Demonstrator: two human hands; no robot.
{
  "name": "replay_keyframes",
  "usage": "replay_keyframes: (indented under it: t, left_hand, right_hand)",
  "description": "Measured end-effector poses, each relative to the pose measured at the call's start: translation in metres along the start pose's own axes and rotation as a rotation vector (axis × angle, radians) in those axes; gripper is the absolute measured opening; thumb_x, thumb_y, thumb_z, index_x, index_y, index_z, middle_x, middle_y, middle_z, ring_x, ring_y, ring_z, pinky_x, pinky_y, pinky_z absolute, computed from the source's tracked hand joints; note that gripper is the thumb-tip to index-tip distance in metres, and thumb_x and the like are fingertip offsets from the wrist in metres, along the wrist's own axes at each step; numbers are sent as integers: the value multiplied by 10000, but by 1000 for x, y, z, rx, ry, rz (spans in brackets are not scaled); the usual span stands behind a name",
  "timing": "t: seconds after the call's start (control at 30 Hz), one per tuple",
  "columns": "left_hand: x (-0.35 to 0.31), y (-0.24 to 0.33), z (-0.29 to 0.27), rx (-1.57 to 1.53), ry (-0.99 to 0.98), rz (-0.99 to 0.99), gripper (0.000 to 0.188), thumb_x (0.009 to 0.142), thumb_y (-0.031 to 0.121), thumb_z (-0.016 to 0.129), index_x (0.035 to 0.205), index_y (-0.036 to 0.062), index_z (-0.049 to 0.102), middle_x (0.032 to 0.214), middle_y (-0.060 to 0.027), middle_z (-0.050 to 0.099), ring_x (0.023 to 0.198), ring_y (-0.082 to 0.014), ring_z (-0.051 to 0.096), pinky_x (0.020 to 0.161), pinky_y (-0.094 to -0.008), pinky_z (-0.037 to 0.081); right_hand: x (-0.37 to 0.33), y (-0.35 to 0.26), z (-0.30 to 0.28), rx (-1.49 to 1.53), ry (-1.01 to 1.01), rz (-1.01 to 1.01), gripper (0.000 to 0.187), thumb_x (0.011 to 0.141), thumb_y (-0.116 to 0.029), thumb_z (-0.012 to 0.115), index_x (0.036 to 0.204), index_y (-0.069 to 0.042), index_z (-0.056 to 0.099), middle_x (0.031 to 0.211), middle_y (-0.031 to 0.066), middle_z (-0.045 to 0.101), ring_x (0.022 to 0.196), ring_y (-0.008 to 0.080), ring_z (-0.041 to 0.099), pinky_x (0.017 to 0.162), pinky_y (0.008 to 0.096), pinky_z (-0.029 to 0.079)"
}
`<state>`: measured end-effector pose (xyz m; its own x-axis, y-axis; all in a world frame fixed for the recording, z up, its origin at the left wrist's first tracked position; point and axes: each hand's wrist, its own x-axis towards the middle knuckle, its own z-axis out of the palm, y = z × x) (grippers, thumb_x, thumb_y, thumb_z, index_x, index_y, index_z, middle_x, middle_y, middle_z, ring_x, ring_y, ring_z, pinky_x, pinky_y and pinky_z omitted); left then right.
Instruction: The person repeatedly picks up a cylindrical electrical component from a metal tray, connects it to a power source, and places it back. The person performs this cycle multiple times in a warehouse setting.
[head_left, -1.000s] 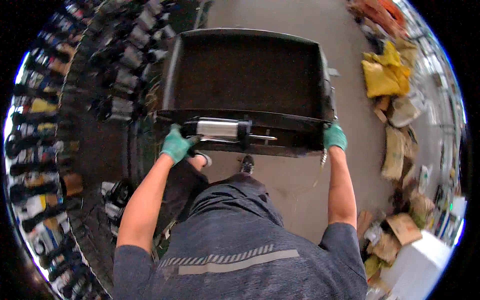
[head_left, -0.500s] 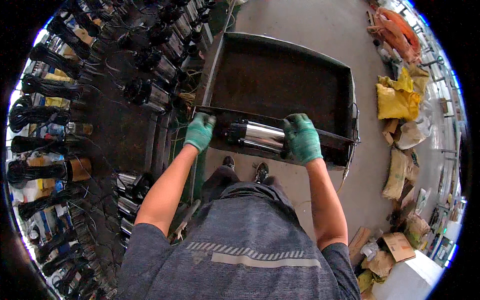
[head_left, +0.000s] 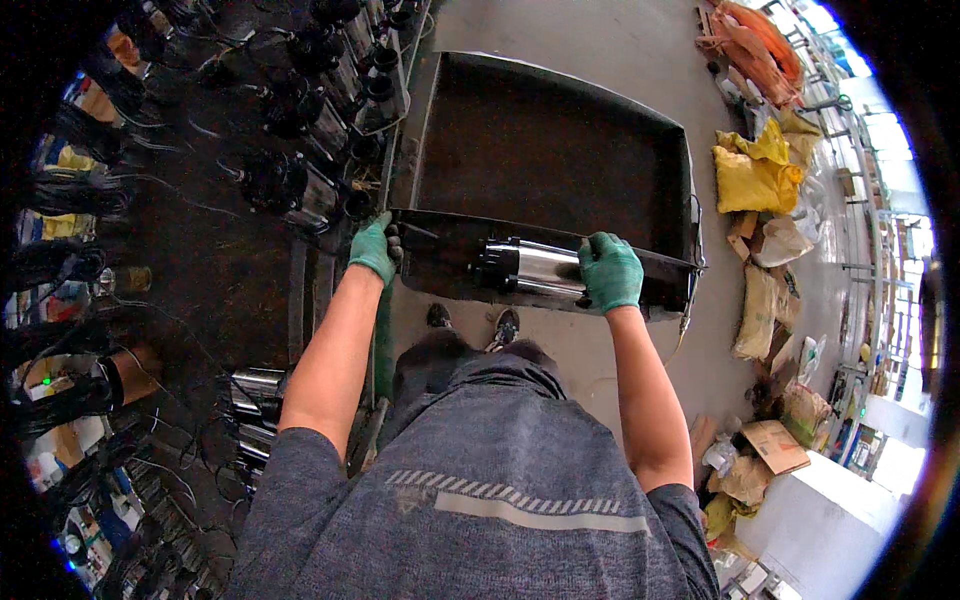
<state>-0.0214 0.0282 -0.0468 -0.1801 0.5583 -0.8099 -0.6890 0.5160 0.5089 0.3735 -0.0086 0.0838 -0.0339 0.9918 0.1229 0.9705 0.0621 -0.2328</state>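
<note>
A submersible pump, a shiny steel cylinder with black ends, lies crosswise on the near ledge of a dark metal trough. My right hand, in a green glove with dark fingertips, is closed over the pump's right end and hides it. My left hand, gloved alike, is at the trough's near left corner, apart from the pump. Its fingers are curled in and its thumb points up; what lies within them is hidden.
To my left, a dark bench carries several steel pumps and coiled black cables. Yellow sacks, an orange sack and cardboard line the right side. A hose hangs from the trough's right end.
My left hand has drawn left, farther from the pump's end, to the trough's corner. The pump sits slightly farther right, with my right hand still on it. The whole view has shifted a little.
</note>
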Motion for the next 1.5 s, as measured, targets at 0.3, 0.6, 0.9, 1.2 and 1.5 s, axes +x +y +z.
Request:
replay_keyframes:
  t: [0.3, 0.6, 0.9, 1.2, 1.5]
  left_hand:
    - [2, 5, 3, 675, -54, 404, 184, 999, 262, 599, 1021, 91, 663, 756, -85, 638, 578, -222, 574, 515, -401, 461]
    - [-60, -4, -1, 1134, -67, 1025, 268, 1030, 258, 571, 1029, 2, 652, 871, -230, 686, 784, -421, 652, 705, -484, 499]
    - [-81, -30, -14, 509, -477, 461, 254, 1064, 330, 561, 1078, 88, 638, 744, -30, 654, 552, -139, 598, 469, -320, 510]
    - [-72, -19, 4, 680, -394, 62, 277, 1040, 384, 577, 993, 121, 647, 671, -25, 609, 468, -156, 533, 397, -325, 441]
    - [-45, -19, -11, 1011, -722, 685, 242, 962, 291, 697, 1060, 74, 654, 796, -46, 643, 719, -226, 635, 666, -367, 524]
  right_hand:
    - [3, -6, -6, -15, -21, 53, 255, 956, -318, 602, 875, -87, 675, 942, 138, 691, 924, 376, 644, 817, 503, 522]
    - [1, -4, 1, -20, 28, 65, 261, 945, -330, 608, 856, -92, 669, 917, 129, 683, 906, 370, 649, 799, 502, 526]
    - [2, -1, 5, -28, 54, 66, 249, 941, -329, 609, 889, -101, 694, 946, 129, 713, 914, 370, 666, 797, 497, 538]
    - [2, -2, 2, -39, 30, 114, 229, 937, -323, 621, 936, -111, 707, 963, 130, 715, 931, 363, 669, 807, 491, 543]
    - [6, -6, 3, -59, 23, 96, 218, 927, -322, 633, 910, -115, 698, 956, 121, 714, 919, 359, 669, 794, 494, 541]
